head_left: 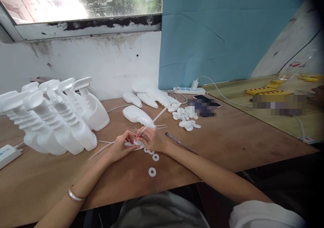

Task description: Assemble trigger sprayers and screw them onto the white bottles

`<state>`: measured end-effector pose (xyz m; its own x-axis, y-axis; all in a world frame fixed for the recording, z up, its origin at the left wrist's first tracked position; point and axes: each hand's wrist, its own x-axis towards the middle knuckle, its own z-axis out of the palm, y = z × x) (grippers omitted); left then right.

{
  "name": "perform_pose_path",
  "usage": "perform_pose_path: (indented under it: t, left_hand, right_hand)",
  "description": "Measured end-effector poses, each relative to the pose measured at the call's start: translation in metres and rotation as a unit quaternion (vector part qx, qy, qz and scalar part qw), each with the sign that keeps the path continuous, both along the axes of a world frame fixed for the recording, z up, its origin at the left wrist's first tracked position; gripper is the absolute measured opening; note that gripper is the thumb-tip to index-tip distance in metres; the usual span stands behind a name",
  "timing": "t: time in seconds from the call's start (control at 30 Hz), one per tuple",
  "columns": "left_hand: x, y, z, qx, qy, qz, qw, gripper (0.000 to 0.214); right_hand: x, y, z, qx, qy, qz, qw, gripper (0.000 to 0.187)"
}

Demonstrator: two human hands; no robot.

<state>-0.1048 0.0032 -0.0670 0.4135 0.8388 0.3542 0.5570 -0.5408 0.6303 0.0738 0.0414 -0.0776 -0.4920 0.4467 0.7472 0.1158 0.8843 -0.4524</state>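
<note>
My left hand (123, 147) is closed around a white spray trigger head (136, 142), which the fingers partly cover. My right hand (152, 140) pinches a thin white dip tube (160, 114) near its lower end, at the trigger head; whether the tube sits inside it is hidden. The tube slants up and right. Several white ring washers (152, 172) lie on the table below the hands. More loose tubes (97, 151) lie beside my left wrist, and a white bottle (136, 115) lies on its side just beyond the hands.
Several bottles with spray heads (59, 120) stand at the left. Loose white parts (186, 115), a screwdriver (181, 142) and a phone (209, 101) lie to the right. A power strip (189, 90) sits by the wall. Yellow objects (263, 90) lie on the neighbouring table.
</note>
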Motion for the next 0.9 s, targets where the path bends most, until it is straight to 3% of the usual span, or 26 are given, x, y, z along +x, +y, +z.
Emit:
perform_pose_path:
  t: [0.33,0.43,0.57,0.63,0.8,0.9]
  left_hand:
    - [-0.002,0.004,-0.003,-0.013,0.030,-0.001,0.999,0.037]
    - [-0.005,0.006,-0.007,-0.005,0.038,0.015,0.999,0.037]
    - [-0.005,0.006,-0.006,-0.006,0.057,0.025,0.998,0.034]
    - [-0.005,0.005,-0.004,-0.007,0.067,0.027,0.997,0.032]
    - [-0.002,0.004,-0.001,-0.005,0.077,0.020,0.997,0.028]
    - [-0.001,0.003,0.002,-0.005,0.077,0.013,0.997,0.027]
  right_hand:
    - [0.012,0.008,0.007,-0.025,-0.042,-0.008,0.999,0.016]
    - [0.014,0.014,0.004,-0.030,-0.027,-0.077,0.996,0.025]
    - [0.019,0.027,-0.001,-0.048,-0.077,-0.286,0.954,0.026]
    - [0.022,0.031,-0.001,-0.061,-0.146,-0.344,0.925,0.032]
    - [0.025,0.032,0.001,-0.082,-0.298,-0.384,0.870,0.057]
    - [0.023,0.030,0.002,-0.063,-0.320,-0.385,0.863,0.051]
